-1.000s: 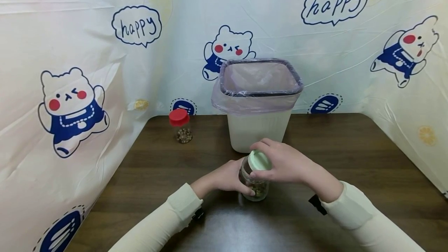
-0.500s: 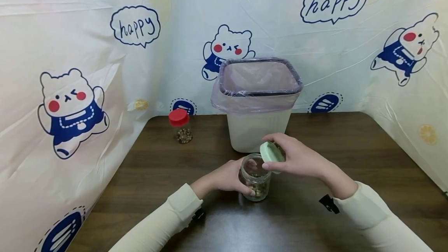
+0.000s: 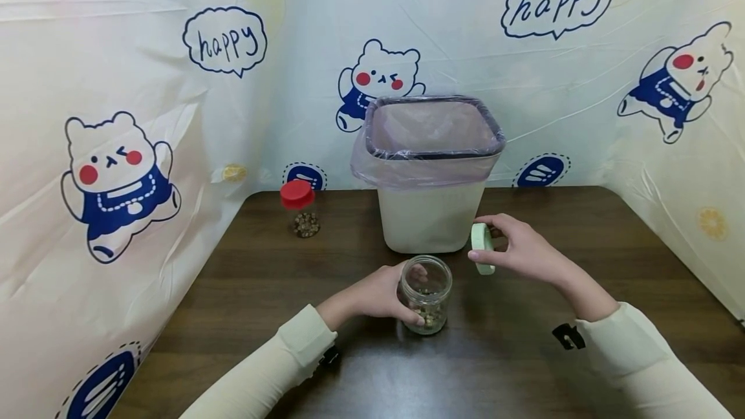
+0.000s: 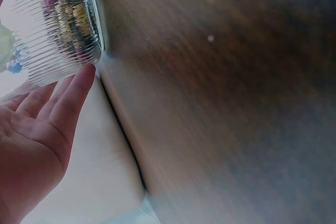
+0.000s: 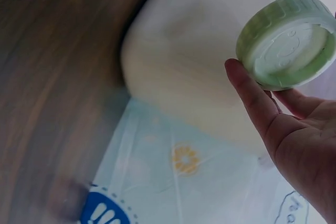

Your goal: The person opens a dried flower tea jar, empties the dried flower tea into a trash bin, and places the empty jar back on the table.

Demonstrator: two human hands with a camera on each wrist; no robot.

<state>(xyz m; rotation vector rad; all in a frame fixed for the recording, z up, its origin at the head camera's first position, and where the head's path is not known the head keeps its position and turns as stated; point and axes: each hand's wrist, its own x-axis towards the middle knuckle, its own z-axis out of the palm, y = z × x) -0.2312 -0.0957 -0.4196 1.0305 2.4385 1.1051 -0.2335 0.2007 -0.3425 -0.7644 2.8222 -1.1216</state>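
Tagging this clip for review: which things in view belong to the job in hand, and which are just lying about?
In the job:
glass jar, open, held by the left hand
green lid, off the jar, held by the right hand

Apparently just standing by:
red-lidded jar
lined bin
printed backdrop

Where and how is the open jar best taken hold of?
Probably round its body, below the rim, coming from the person's left, as the left hand holds it. The jar stands upright, its round wall gives thumb and fingers opposite sides to press, and the uncovered mouth stays free. The bin stands behind, so that side looks tighter.
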